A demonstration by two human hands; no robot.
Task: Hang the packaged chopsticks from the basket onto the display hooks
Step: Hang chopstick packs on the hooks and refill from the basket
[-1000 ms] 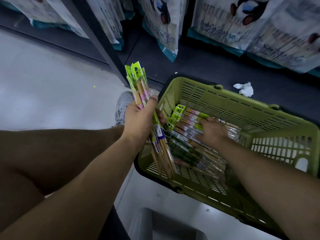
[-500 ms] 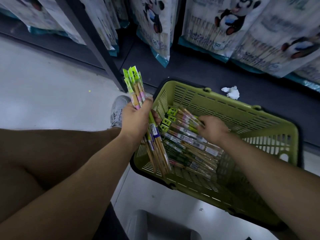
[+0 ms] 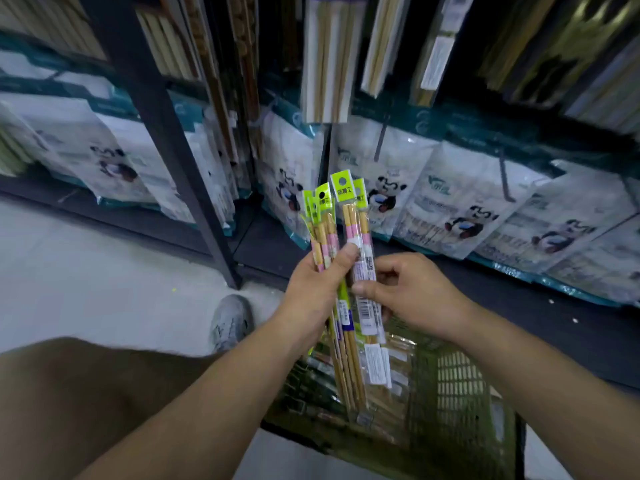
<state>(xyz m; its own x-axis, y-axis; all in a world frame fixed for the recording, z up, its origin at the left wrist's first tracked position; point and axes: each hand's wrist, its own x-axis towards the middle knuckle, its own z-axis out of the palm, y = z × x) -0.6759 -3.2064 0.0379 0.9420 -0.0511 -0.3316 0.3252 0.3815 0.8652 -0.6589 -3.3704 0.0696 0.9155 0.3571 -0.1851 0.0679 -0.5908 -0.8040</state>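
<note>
Here, left hand (image 3: 313, 289) clasps chopstick packs (image 3: 323, 233); right hand (image 3: 412, 292) pinches front pack (image 3: 360, 237); header (image 3: 343, 186) characters blurred, perhaps Chinese.

Your left hand (image 3: 317, 292) grips a bundle of chopstick packs (image 3: 323, 233), green header cards up and the bare sticks hanging down past your wrist. Your right hand (image 3: 414, 294) pinches the front pack (image 3: 357, 221) at its barcode label, thumb on the near face, and your left thumb tip is pressed against that same pack higher up. Its header card stands above the rest. Directly below sits the green basket (image 3: 459, 382), with more packs lying inside, blurred. Ahead, hanging packs (image 3: 327, 64) dangle from the upper display, and panda bags (image 3: 460, 206) line the low shelf. A black shelf post (image 3: 162, 140) slants down at left, and your grey shoe (image 3: 230, 322) is on the pale floor (image 3: 86, 265).
</note>
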